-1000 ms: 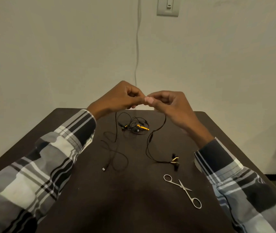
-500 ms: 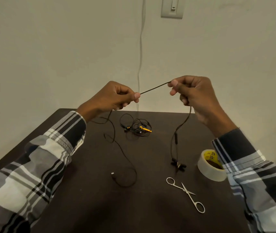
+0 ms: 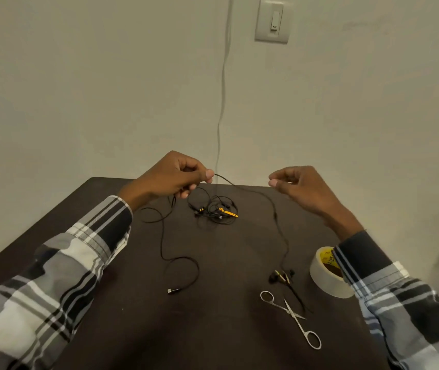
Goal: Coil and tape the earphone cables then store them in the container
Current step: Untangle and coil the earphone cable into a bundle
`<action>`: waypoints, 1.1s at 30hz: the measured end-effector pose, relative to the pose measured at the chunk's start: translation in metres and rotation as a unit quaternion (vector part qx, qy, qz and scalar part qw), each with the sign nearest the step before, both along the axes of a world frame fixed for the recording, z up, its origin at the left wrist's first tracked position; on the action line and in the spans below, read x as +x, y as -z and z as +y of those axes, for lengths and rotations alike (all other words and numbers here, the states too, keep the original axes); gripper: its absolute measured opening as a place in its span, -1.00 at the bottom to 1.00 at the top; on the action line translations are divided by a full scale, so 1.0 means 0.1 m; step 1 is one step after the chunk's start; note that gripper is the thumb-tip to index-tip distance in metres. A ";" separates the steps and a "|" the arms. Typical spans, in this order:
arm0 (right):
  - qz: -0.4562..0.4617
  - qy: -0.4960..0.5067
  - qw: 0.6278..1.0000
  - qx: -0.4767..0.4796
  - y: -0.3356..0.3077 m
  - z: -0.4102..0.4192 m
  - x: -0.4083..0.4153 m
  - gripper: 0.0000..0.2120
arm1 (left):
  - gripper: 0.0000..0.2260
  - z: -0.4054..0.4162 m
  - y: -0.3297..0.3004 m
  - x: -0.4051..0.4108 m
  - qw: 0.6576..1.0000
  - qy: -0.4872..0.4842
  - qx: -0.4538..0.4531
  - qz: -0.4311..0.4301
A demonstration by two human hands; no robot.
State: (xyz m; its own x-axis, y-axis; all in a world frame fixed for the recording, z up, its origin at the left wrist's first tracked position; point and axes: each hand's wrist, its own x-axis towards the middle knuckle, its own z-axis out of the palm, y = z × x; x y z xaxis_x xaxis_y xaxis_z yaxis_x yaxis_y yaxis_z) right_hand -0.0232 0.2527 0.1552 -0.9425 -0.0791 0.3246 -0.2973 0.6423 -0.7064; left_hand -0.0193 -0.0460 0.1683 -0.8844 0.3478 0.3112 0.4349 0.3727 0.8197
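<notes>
The left hand [image 3: 171,177] pinches the thin black earphone cable [image 3: 279,225]; the right hand [image 3: 297,182] has fingers curled, cable apparently released. Nothing is coiled or taped: a second tangled black-and-yellow earphone set [image 3: 215,209] lies far on the dark table [image 3: 226,343]; no container visible.

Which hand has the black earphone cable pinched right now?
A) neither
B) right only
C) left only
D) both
C: the left hand pinches the black earphone cable at thumb and forefinger, while the right hand has an open grip and the cable sags past below its fingertips down to the table.
</notes>
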 end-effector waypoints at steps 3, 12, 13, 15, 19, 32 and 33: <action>0.030 -0.047 0.996 -0.066 0.01 -0.27 0.08 -0.86 | -0.79 0.11 0.02 0.01 1.000 0.018 -0.006 -0.015; 0.008 -0.146 0.982 -0.116 -0.10 -0.71 0.23 -0.94 | -0.75 0.20 0.01 0.05 0.999 0.038 0.001 -0.021; 0.022 -0.133 0.984 -0.120 -0.15 -0.67 0.23 -0.92 | -0.77 0.17 0.01 0.06 0.999 0.038 0.007 -0.022; 0.043 -0.112 0.980 -0.159 -0.28 -0.55 0.23 -0.91 | -0.80 0.09 0.01 0.07 0.999 0.037 0.019 -0.022; 0.091 -0.073 0.973 -0.200 -0.52 -0.31 0.22 -0.90 | -0.81 0.02 0.05 0.05 0.998 0.036 0.045 -0.032; 0.059 0.043 0.997 -0.026 -0.40 0.06 0.03 -0.89 | -0.76 -0.08 0.14 0.07 0.995 0.056 0.044 -0.062; 0.056 0.055 0.996 0.042 -0.35 0.03 0.04 -0.87 | -0.76 -0.07 0.13 0.06 0.996 0.054 0.044 -0.062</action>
State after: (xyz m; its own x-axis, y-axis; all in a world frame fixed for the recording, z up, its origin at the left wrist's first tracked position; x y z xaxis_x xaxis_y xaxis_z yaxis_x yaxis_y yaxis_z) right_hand -0.0195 0.2553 0.1906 -0.9053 -0.0095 0.4247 -0.2960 0.7312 -0.6146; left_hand -0.0128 -0.0528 0.1550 -0.8766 0.4194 0.2360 0.3624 0.2526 0.8971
